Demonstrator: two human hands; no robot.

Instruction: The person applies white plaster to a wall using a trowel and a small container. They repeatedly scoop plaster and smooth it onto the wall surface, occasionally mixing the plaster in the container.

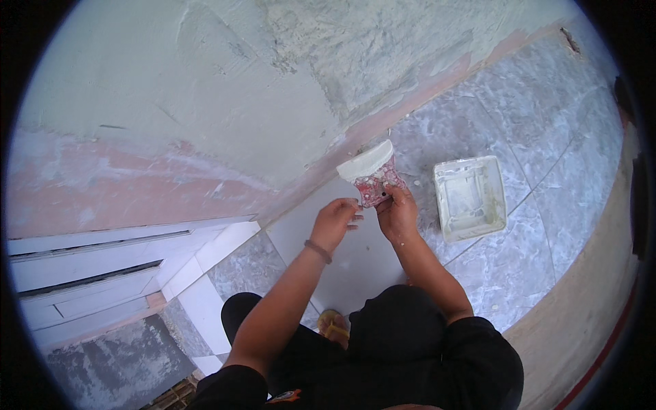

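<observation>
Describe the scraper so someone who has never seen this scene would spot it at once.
Start at the patchy wall across the top, then come down to the person's right hand. It holds the flat scraper, thick white paste along its far edge. Its red body sets it apart from the pale box to its right.

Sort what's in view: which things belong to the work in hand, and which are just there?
In the work:
- red scraper, white paste along its edge, in the right hand
- left hand, fingertips close by it
- white-smeared tub
- probably the patchy wall

Just there:
- yellow sandal, worn
- dark bracelet, worn
</observation>
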